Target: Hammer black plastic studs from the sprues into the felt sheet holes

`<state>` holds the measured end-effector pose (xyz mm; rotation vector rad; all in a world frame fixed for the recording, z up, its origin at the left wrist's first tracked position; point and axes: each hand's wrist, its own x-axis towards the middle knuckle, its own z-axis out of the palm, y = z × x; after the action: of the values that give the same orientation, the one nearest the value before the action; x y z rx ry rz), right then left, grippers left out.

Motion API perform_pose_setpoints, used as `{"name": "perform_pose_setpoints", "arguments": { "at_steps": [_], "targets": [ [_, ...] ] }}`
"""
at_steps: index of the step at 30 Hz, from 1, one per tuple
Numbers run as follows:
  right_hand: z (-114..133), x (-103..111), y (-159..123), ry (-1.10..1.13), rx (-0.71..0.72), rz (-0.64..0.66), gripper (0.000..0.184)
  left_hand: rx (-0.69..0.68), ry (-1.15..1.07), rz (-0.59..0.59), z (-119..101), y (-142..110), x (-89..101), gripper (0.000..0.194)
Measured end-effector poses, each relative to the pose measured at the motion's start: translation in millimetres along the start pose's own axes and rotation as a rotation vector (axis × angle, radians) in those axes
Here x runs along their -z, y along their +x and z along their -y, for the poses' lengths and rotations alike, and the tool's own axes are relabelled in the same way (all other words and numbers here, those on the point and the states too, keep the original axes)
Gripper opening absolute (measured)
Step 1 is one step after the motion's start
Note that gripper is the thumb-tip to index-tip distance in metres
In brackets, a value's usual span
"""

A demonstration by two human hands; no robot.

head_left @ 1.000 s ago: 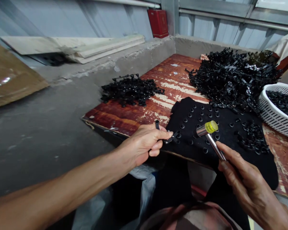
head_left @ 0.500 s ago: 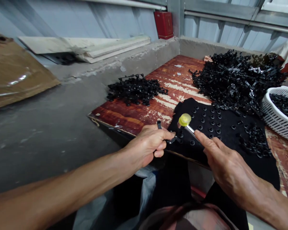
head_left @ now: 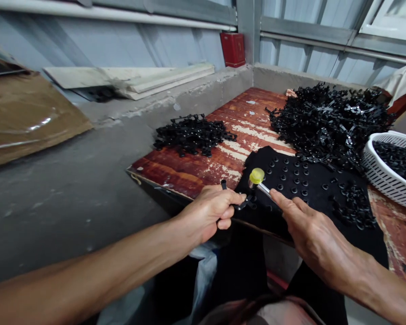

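Note:
My left hand point(head_left: 216, 208) is closed around a black jointed bracket point(head_left: 224, 184), whose lower end reaches over the near edge of a black cloth point(head_left: 345, 239). In my right hand point(head_left: 311, 221) is a small mallet point(head_left: 257, 176) with a yellow head and a metal shaft; my index finger lies along it. The mallet head hangs just above the bracket's end; whether they touch I cannot tell. Small round black caps point(head_left: 294, 181) stand in rows on the cloth, and a loose heap of small black parts point(head_left: 357, 207) lies at its right.
A large pile of black brackets point(head_left: 331, 122) covers the back right of the worn red-brown table point(head_left: 169, 169); a smaller pile point(head_left: 192, 133) sits at the back left. A white plastic basket point(head_left: 389, 174) of black parts stands at the right. A red tin point(head_left: 232, 49) rests on the ledge.
The mallet head has shifted slightly left and lower relative to the cloth, nearer the bracket. Both hands keep their grip. The whole view has tilted up a little.

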<state>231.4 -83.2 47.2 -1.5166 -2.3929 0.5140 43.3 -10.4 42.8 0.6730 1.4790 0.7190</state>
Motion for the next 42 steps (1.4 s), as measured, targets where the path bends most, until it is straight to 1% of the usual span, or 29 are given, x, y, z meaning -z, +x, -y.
{"name": "perform_pose_setpoints", "arguments": {
  "at_steps": [3, 4, 5, 7, 8, 9, 12, 13, 15, 16, 17, 18, 20, 22, 24, 28, 31, 38, 42],
  "targets": [
    [-2, -1, -4, 0.075, 0.062, -0.155, 0.074, 0.014, -0.002, -0.002, 0, 0, -0.4, 0.028],
    [-2, -2, -6, 0.068, 0.065, -0.166, 0.075, 0.018, -0.002, -0.005, 0, 1, -0.4, 0.028],
    [-2, -2, -7, 0.044, 0.055, -0.137, 0.075, 0.021, -0.001, -0.006, 0, 1, -0.4, 0.028],
    [-2, 0, -8, -0.013, 0.016, -0.024, 0.073, 0.016, -0.003, -0.004, 0, 2, -0.7, 0.029],
    [-1, 2, -9, -0.019, 0.013, 0.006, 0.071, 0.015, -0.006, -0.003, 0, 2, -1.1, 0.029],
    [-1, 3, -9, -0.006, 0.023, -0.005, 0.071, 0.013, -0.008, 0.002, 0, 2, -1.5, 0.027],
    [-1, 4, -11, 0.041, 0.071, -0.147, 0.072, 0.011, -0.011, -0.002, 0, 1, -2.8, 0.024],
    [-1, 4, -11, 0.026, 0.073, -0.15, 0.071, 0.014, -0.009, -0.007, -1, 0, -3.1, 0.025],
    [-4, 2, -10, -0.005, 0.04, -0.072, 0.068, 0.024, -0.001, -0.014, -2, 0, -3.0, 0.028],
    [-6, 1, -9, 0.007, 0.023, -0.039, 0.067, 0.033, 0.004, -0.017, -2, 0, -2.6, 0.03],
    [-7, 0, -9, 0.043, 0.014, -0.035, 0.067, 0.036, 0.009, -0.012, -2, 0, -2.0, 0.031],
    [-8, 0, -9, 0.094, 0.017, -0.064, 0.067, 0.036, 0.013, -0.004, -2, 1, -1.2, 0.03],
    [-9, 0, -10, 0.197, 0.049, -0.167, 0.065, 0.036, 0.02, 0.011, -3, 2, 0.7, 0.028],
    [-9, -1, -12, 0.261, 0.081, -0.248, 0.058, 0.038, 0.029, 0.027, -3, 3, 2.7, 0.027],
    [-10, -2, -15, 0.299, 0.075, -0.275, 0.052, 0.037, 0.05, 0.033, -4, 4, 4.5, 0.028],
    [-15, -8, -21, 0.305, -0.025, -0.271, 0.047, 0.025, 0.142, 0.04, -10, 8, 6.2, 0.029],
    [-18, -12, -25, 0.316, -0.046, -0.261, 0.047, 0.021, 0.217, 0.091, -18, 13, 6.7, 0.03],
    [-19, -13, -26, 0.311, 0.007, -0.253, 0.048, 0.044, 0.335, 0.208, -31, 26, 11.2, 0.029],
    [-16, -13, -23, 0.284, 0.031, -0.237, 0.055, 0.054, 0.412, 0.273, -37, 32, 12.5, 0.029]
  ]
}}
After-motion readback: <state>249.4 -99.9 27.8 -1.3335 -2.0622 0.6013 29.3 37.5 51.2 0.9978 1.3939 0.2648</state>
